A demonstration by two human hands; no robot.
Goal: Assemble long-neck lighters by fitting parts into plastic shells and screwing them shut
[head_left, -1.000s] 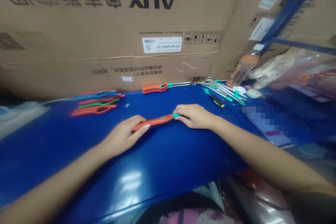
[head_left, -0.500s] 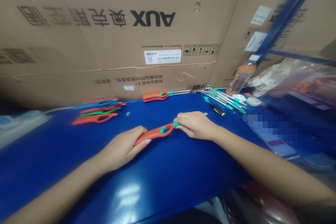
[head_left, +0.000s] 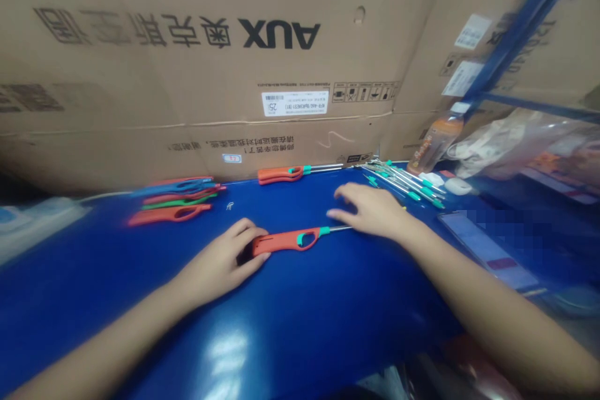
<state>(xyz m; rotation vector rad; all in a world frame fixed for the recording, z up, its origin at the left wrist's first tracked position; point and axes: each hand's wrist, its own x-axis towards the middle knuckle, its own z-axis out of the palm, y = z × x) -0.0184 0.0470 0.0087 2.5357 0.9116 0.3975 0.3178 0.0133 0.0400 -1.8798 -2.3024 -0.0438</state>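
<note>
An orange long-necked lighter (head_left: 289, 240) with a teal trigger and a thin metal rod lies on the blue table (head_left: 290, 325). My left hand (head_left: 224, 259) grips the end of its orange handle with thumb and fingers. My right hand (head_left: 372, 210) hovers just above the rod end with fingers stretched out and holds nothing.
A second orange lighter (head_left: 285, 173) lies at the back by a big AUX cardboard box (head_left: 197, 56). Several coloured handle shells (head_left: 175, 199) lie at the left. A bundle of metal rods with teal tips (head_left: 407, 180) and an orange bottle (head_left: 434, 140) are at the right.
My right hand has let go of the lighter's teal end and moved right and back, baring the metal rod. The lighter has turned flat with its trigger showing. My left hand stays on the handle.
</note>
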